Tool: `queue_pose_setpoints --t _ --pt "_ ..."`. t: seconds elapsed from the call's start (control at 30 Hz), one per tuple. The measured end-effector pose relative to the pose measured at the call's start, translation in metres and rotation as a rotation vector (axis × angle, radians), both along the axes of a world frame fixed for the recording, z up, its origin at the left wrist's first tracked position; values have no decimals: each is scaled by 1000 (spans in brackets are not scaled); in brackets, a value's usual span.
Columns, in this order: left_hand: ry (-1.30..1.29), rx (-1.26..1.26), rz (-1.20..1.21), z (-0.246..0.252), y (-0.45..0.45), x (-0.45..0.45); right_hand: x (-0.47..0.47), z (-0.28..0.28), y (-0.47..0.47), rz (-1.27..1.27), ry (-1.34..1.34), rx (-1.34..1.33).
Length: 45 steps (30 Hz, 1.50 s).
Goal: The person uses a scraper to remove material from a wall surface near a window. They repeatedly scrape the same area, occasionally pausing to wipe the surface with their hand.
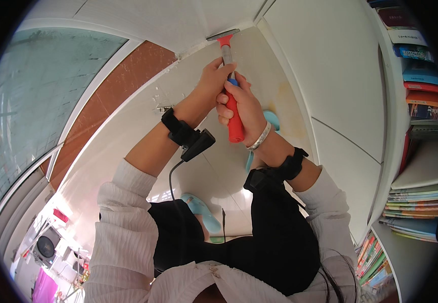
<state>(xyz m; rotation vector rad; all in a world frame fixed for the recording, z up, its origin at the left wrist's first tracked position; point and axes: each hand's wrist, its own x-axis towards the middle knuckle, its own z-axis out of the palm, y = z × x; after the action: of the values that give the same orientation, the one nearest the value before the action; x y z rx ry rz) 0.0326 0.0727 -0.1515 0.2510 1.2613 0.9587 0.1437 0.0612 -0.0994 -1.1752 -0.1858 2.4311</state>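
Observation:
A long-handled scraper (236, 117) with a red grip, a blue collar and a metal shaft points away from me. Its wide blade rests at the seam where the pale floor (203, 166) meets the white wall panel (147, 19), near the corner. Around the red grip my right hand (245, 106) is closed. My left hand (217, 77) holds the metal shaft just ahead of it. Small chips of white debris (162, 100) lie on the floor to the left of my left forearm.
A white cabinet door (332, 75) rises on the right, beside shelves of books (416, 200). Glass in a white frame (52, 91) and a brown strip (116, 91) lie left. My feet in light blue slippers (200, 212) are below me. A yellowish stain (291, 106) marks the floor.

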Motion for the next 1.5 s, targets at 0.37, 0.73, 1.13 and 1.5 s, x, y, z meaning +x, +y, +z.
queue_pose_setpoints --t 0.37,0.73,1.13,1.5 --pt "0 -6 19 1 -1 2 3 -6 -5 -8 15 20" --pt "11 40 22 -3 -2 1 3 -4 -1 -17 41 58" --pt "43 -40 48 -11 -6 1 4 -15 -6 21 11 37" --pt "30 -23 -42 -12 -3 -2 2 -20 -8 0 39 27"
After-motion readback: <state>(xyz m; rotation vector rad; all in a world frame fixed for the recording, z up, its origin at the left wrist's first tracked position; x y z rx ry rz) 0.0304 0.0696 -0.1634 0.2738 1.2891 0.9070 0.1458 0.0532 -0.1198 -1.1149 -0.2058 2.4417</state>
